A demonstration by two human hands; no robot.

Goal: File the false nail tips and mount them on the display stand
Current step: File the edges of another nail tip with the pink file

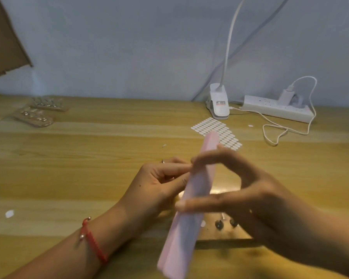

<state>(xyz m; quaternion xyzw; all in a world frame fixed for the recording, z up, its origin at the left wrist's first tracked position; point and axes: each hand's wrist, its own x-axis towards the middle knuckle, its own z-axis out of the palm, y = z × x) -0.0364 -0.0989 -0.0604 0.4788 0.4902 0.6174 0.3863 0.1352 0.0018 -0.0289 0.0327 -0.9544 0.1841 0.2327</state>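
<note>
Nearest, a red cord bracelet circled the left wrist; the pink nail file stood tilted, its far end higher, over the wooden table; the right hand gripped it, thumb across its near face and fingers curled over its far side; the left hand had its fingers curled with the tips at the file's left edge, and whether they pinched a nail tip could not be told; below both hands lay the glossy display stand with 2 dark knobs; farther off lay a sheet of white oval stickers; then 2 clear trays at far left, a white clip lamp and a power strip by the wall.
</note>
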